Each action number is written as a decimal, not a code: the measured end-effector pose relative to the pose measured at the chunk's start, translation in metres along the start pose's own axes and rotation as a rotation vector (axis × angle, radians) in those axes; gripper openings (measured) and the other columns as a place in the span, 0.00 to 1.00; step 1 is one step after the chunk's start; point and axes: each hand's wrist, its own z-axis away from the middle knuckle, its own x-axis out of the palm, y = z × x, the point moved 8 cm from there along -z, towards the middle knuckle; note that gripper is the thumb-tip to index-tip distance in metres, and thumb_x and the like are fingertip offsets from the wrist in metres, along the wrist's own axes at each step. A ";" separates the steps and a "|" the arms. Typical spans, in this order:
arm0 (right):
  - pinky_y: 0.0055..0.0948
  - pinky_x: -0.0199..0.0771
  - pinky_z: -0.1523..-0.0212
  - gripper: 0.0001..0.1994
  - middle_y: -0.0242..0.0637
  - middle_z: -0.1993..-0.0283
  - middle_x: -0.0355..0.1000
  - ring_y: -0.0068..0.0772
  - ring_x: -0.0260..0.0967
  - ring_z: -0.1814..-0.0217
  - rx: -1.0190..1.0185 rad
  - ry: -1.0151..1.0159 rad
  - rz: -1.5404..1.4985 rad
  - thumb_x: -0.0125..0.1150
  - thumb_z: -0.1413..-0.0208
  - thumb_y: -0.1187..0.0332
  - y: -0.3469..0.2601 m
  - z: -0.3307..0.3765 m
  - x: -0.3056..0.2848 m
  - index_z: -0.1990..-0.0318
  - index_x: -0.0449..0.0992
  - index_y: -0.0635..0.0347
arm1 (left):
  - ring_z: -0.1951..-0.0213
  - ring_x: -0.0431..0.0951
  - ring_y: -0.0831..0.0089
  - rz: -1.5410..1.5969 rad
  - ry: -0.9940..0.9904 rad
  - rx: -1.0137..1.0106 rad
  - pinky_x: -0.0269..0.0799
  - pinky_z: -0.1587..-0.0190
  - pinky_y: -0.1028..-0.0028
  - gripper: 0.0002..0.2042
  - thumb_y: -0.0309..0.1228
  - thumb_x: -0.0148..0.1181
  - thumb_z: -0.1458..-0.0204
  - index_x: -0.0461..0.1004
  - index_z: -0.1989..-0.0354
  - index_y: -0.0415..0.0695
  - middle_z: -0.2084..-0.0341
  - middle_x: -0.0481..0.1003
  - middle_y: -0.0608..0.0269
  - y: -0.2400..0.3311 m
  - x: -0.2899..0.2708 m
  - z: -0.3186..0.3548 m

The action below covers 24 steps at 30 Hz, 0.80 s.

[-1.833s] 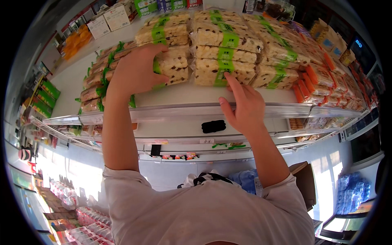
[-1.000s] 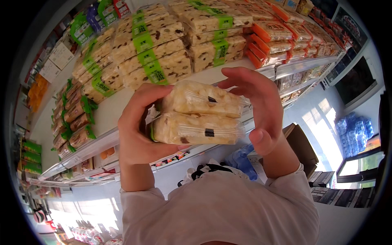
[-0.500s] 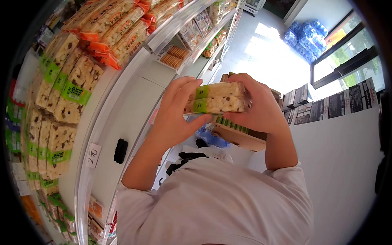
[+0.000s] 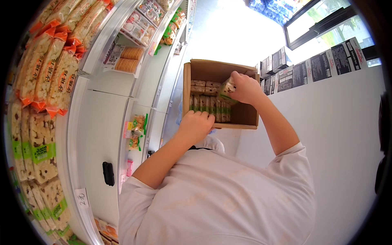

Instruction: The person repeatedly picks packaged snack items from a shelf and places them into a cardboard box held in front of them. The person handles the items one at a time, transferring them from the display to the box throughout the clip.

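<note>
An open cardboard box (image 4: 223, 65) stands in front of me, holding rows of clear-wrapped puffed-rice snack bars (image 4: 208, 105) with green labels. Inside it, toward the right, my right hand (image 4: 246, 87) is closed on a wrapped snack bar (image 4: 227, 89), tilted above the packed rows. My left hand (image 4: 197, 127) rests at the near left of the box, its fingers curled over the front edge. Its fingertips reach close to the nearest bars; the thumb side lies along the cardboard.
Shelving on the left carries stacked snack bars (image 4: 43, 151), orange-ended packs (image 4: 61, 83) and a tray of round biscuits (image 4: 130, 59). A black clip-like object (image 4: 108, 173) lies on a white shelf. Black-and-white cartons (image 4: 312, 72) line a white surface at right; blue-wrapped bottles (image 4: 271, 9) stand far off.
Both hands have come down from holding two snack bars up before me. The right is now inside the box with a bar; the left has moved to the box's edge. The view has shifted.
</note>
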 end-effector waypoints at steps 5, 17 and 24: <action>0.48 0.80 0.56 0.21 0.43 0.56 0.79 0.48 0.81 0.50 0.042 -0.024 0.232 0.75 0.51 0.64 0.012 -0.022 0.065 0.54 0.70 0.57 | 0.71 0.81 0.65 -0.034 0.025 -0.077 0.72 0.68 0.65 0.14 0.41 0.75 0.51 0.77 0.71 0.48 0.76 0.77 0.66 0.001 0.005 0.001; 0.48 0.79 0.62 0.19 0.39 0.59 0.74 0.44 0.78 0.57 -0.163 0.224 0.496 0.72 0.47 0.60 0.022 -0.011 0.152 0.56 0.69 0.54 | 0.70 0.82 0.67 0.024 0.190 -0.073 0.74 0.66 0.67 0.08 0.34 0.72 0.55 0.78 0.74 0.49 0.78 0.77 0.66 0.012 0.014 0.013; 0.55 0.75 0.42 0.30 0.47 0.43 0.71 0.54 0.72 0.38 0.008 -0.066 0.223 0.75 0.51 0.62 0.063 -0.047 0.171 0.43 0.66 0.55 | 0.71 0.82 0.65 0.018 0.224 -0.076 0.74 0.65 0.65 0.11 0.39 0.74 0.54 0.78 0.73 0.48 0.77 0.77 0.64 0.006 0.015 0.018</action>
